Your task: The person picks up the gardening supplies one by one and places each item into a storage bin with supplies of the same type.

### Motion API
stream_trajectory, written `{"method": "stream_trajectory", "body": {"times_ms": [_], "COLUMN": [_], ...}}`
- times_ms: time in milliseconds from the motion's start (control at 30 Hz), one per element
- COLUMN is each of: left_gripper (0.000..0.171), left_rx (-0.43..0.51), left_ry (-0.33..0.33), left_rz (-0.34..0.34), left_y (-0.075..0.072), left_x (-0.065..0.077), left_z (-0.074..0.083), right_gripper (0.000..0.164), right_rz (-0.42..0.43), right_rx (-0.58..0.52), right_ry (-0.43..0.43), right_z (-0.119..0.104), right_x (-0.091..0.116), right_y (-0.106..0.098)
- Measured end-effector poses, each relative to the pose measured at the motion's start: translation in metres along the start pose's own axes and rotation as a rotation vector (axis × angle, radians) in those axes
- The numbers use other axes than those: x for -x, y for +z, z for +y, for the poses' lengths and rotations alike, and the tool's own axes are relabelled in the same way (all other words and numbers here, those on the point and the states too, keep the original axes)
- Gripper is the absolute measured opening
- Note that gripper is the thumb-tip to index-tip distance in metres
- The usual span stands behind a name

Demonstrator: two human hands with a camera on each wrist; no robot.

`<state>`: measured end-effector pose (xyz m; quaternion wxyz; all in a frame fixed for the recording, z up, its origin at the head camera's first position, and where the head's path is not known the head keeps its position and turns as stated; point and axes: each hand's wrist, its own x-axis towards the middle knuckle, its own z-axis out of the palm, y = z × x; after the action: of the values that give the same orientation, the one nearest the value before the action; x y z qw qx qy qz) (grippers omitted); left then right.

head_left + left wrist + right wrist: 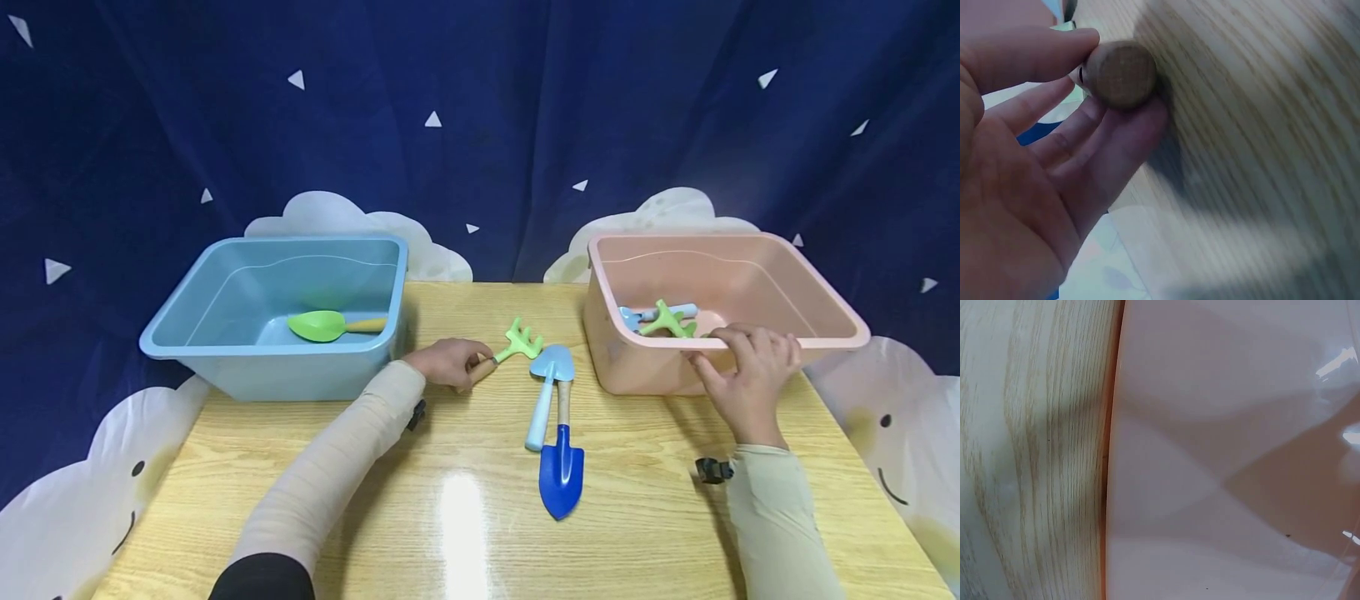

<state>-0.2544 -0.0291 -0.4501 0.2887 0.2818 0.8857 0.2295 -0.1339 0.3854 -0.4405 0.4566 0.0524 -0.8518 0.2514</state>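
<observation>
My left hand (448,363) pinches the wooden handle (1121,75) of a light green toy rake (520,342), whose prongs point away to the right. In the left wrist view the handle's round end sits between thumb and fingers. At the front of the pink bin (630,371), my right hand (753,379) holds the rim, fingers bent over it and thumb outside. The right wrist view shows only the bin's wall (1166,487) and the tabletop. Beside the rake lie a light blue trowel (542,412) and a dark blue trowel (561,475) with a wooden handle, their ends overlapping.
Inside the pink bin lie a green rake (663,321) and a light blue tool (682,310). A blue bin (273,354) stands at the left, holding a green scoop (318,326) with a yellowish handle. Behind the wooden table (390,517) hangs a dark blue curtain (510,125).
</observation>
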Motion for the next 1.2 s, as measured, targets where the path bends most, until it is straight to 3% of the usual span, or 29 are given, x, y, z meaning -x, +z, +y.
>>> {"method": "stream_trajectory", "body": {"times_ms": [133,400,667,1033,1200], "left_gripper": [0.065,0.061,0.06,0.061,0.063], "left_rx": [-0.013,0.096,0.072,0.127,0.088], "left_ry": [0.0,0.01,-0.006,0.032,0.021], "left_rz": [0.014,0.007,0.03,0.016,0.015], "left_y": [0.0019,0.0042,0.0042,0.0052,0.0036], "left_x": [0.0002,-0.0008,-0.0016,-0.0023,-0.0003], "left_z": [0.0017,-0.0021,-0.0035,-0.0058,-0.0029], "right_gripper": [0.073,0.071,0.073,0.075,0.072], "right_rz": [0.001,0.013,0.004,-0.005,0.002], "right_rx": [-0.006,0.005,0.001,0.006,0.006], "right_ry": [-0.004,-0.017,-0.011,-0.008,-0.015], "right_z": [0.0002,0.0006,-0.0005,-0.0006,-0.0017], "right_x": [0.0,-0.0006,-0.0008,0.0,-0.0004], "right_y": [-0.0006,-0.0002,-0.0008,-0.0009,-0.0009]}}
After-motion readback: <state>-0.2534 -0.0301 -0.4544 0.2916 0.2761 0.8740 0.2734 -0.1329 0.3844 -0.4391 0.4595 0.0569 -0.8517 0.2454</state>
